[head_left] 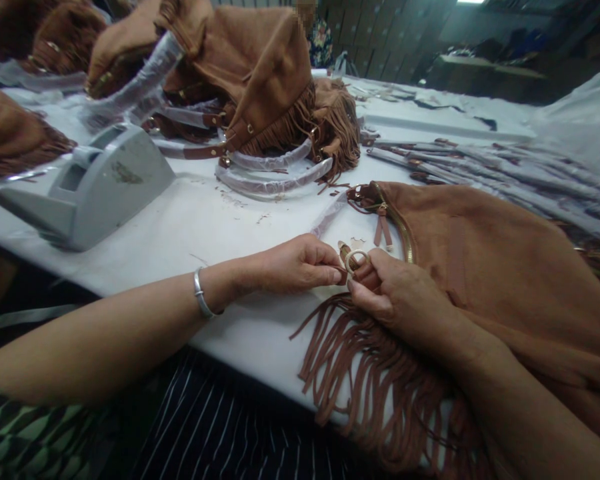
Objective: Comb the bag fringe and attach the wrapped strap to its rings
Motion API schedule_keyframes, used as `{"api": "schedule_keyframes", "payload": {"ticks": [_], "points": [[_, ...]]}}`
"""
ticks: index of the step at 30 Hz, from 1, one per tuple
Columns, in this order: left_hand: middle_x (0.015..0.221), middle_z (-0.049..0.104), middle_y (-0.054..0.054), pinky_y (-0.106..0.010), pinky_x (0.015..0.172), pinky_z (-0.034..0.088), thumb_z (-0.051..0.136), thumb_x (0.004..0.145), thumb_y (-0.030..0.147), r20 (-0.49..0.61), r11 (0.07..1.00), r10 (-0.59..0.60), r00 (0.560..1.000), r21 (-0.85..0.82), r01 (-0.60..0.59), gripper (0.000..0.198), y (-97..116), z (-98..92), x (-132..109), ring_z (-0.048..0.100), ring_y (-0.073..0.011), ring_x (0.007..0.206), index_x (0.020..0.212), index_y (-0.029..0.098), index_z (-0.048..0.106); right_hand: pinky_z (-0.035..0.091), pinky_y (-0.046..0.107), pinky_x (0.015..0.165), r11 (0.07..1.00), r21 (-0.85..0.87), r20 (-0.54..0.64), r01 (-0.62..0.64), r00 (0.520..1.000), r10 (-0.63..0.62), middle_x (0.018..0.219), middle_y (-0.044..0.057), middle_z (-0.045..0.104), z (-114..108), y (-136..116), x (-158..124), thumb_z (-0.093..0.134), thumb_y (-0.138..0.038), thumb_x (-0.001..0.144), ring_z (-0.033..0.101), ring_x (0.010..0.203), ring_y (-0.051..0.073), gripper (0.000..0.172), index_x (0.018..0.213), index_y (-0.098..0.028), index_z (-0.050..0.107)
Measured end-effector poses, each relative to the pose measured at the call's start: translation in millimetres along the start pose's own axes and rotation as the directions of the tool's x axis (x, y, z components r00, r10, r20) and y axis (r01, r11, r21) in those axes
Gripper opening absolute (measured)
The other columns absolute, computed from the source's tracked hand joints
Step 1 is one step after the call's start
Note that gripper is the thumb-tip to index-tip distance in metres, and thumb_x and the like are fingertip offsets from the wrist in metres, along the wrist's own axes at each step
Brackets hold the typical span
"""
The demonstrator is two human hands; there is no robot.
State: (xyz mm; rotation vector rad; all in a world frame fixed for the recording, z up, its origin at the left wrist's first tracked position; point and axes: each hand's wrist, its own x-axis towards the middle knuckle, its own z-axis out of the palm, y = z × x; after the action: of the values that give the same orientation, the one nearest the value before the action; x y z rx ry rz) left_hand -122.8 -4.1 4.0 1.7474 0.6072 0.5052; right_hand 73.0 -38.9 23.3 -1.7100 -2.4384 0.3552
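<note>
A brown suede bag (485, 247) with a gold zipper (405, 237) lies on its side at the right, its fringe (370, 360) hanging over the table's front edge. My right hand (400, 287) is closed around a leather tab on the bag that carries a metal ring (356, 261). From the left, my left hand (307, 265) pinches a thin brown leather strip close beside the ring. The fingertips of both hands almost meet. What lies under my right fingers is hidden. A zipper pull (383, 228) with leather tails rests just behind.
A grey tape dispenser (115, 187) stands on the white table (200, 217) at the left. Behind it are piled several fringed brown bags (250, 60) with plastic-wrapped handles (275, 177). Wrapped straps (480, 170) lie at the back right, near clear plastic sheeting (585, 120).
</note>
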Motion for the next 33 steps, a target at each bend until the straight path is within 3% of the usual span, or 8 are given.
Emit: {"api": "schedule_keyframes", "payload": {"ticks": [8, 19, 33], "points": [[0.069, 0.055, 0.0, -0.016, 0.062, 0.036, 0.048, 0.078, 0.016, -0.038, 1.0, 0.016, 0.999, 0.01, -0.015, 0.018, 3.3, 2.3, 1.0, 0.046, -0.0061, 0.064, 0.082, 0.004, 0.061, 0.035, 0.024, 0.053, 1.0, 0.025, -0.063, 0.011, 0.998, -0.009, 0.07, 0.002, 0.059, 1.9, 0.7, -0.4, 0.048, -0.045, 0.079, 0.055, 0.06, 0.015, 0.026, 0.081, -0.019, 0.045], [0.063, 0.05, 0.001, -0.015, 0.056, 0.032, 0.047, 0.079, 0.013, -0.07, 0.997, 0.043, 0.997, -0.059, -0.047, 0.014, 5.4, 5.8, 0.1, 0.041, -0.0044, 0.06, 0.078, 0.004, 0.058, 0.033, 0.023, 0.049, 0.998, 0.045, -0.123, 0.037, 0.992, -0.031, 0.064, 0.001, 0.056, 1.5, 2.2, 0.6, 0.05, -0.038, 0.078, 0.051, 0.054, 0.013, 0.02, 0.076, -0.019, 0.042], [0.059, 0.044, 0.003, -0.016, 0.053, 0.03, 0.046, 0.076, 0.018, -0.052, 0.993, 0.051, 0.997, -0.104, -0.056, 0.015, 1.5, 9.3, 0.7, 0.038, -0.0046, 0.056, 0.069, 0.007, 0.054, 0.036, 0.025, 0.052, 0.999, 0.032, -0.043, 0.0, 0.999, 0.002, 0.07, 0.001, 0.059, 5.9, 1.7, 2.7, 0.05, -0.04, 0.074, 0.054, 0.059, 0.016, 0.023, 0.083, -0.02, 0.045]]}}
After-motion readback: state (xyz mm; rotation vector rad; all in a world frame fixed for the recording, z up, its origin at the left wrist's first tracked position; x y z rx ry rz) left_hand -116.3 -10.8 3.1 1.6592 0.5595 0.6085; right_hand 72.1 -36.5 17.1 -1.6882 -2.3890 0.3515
